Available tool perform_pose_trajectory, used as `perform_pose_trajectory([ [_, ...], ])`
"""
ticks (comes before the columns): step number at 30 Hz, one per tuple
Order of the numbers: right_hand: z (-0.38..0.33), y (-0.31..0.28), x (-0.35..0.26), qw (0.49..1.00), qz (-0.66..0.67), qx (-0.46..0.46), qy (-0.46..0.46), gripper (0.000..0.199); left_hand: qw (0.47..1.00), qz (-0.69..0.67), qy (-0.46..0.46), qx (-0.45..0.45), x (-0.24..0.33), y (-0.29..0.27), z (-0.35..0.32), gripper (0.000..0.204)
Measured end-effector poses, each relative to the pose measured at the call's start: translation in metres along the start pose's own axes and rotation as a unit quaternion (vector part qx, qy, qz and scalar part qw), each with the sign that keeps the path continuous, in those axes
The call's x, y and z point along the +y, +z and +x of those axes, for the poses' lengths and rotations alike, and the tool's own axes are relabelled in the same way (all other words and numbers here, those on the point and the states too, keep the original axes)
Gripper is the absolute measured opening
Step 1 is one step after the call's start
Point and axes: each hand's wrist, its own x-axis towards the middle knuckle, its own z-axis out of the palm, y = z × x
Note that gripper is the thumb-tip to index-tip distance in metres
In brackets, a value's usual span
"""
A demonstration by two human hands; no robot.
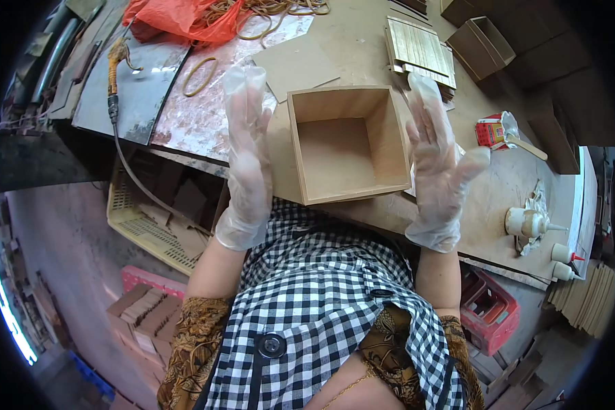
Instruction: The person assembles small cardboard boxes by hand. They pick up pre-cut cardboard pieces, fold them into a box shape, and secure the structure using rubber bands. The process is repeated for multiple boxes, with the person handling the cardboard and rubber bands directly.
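Observation:
An open-topped, square wooden box [387, 140] stands at the table's near edge, its hollow side facing up toward me. On its left, my left hand [246, 150], in a clear thin glove, is held up with the fingers stretched out. My right hand [436, 160], gloved the same way, is on the box's right with fingers straight and thumb spread outward. Neither hand grips anything. A narrow gap shows between each hand and the box; whether the right fingertips touch anything behind them I cannot tell. Beyond the box lies a flat brown board [297, 66].
A red plastic bag [184, 19] and loose rubber bands [273, 8] lie at the back left, near a corded tool [113, 75]. Stacked wooden slats [420, 48], a red container [490, 131] and a white glue bottle [524, 222] are on the right. A yellow basket [154, 239] sits below left.

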Motion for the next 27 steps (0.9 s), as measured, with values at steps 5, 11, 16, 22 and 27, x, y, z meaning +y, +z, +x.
perform_pose_trajectory([
  [5,-0.021,-0.023,0.008,0.999,0.021,-0.027,0.003,0.108,0.975,0.145,-0.006,-0.168,0.014,0.000,-0.007,0.140],
  [11,-0.029,-0.020,-0.004,0.995,0.035,-0.091,-0.003,0.064,0.976,0.065,-0.140,-0.151,0.023,0.012,-0.005,0.145],
  [16,-0.026,-0.012,-0.021,0.979,-0.128,-0.147,-0.055,0.063,0.975,0.082,-0.133,-0.155,0.015,0.000,-0.006,0.142],
  [22,-0.025,-0.015,0.003,0.945,-0.206,-0.175,-0.182,0.084,0.976,0.048,-0.185,-0.109,0.024,0.015,-0.007,0.145],
  [27,-0.024,-0.011,0.010,0.940,-0.183,-0.171,-0.230,0.088,0.976,0.078,-0.163,-0.121,0.025,0.018,-0.009,0.136],
])
